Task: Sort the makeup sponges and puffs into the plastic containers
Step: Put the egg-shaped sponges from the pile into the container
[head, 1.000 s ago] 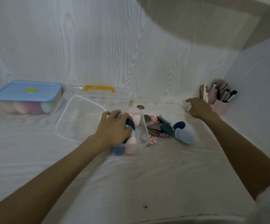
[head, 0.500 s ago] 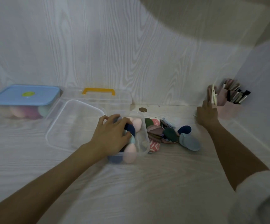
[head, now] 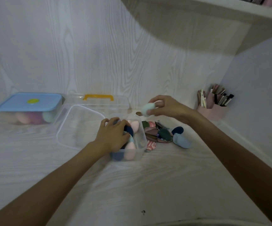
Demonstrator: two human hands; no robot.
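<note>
A small clear container (head: pixel 140 152) sits mid-table with pink, teal and dark blue sponges inside. My left hand (head: pixel 113 135) lies over its left side, fingers curled down onto the sponges. My right hand (head: pixel 164 106) hovers above the container's far right corner and pinches a pale mint sponge (head: pixel 147 108), with something pink behind it. A heap of flat puffs (head: pixel 158 132) in green, pink and navy lies right of the container, with a light blue puff (head: pixel 181 141) at its edge.
A clear lid (head: pixel 78 128) leans beside the container. Behind it stands a clear box with an orange handle (head: pixel 98 97). A blue-lidded box (head: pixel 30 101) of sponges sits at far left. A pink brush holder (head: pixel 213 108) fills the right corner. A shelf hangs overhead.
My right hand came back from the brush holder toward the container, now lifted and holding a mint sponge. My left hand stayed on the container.
</note>
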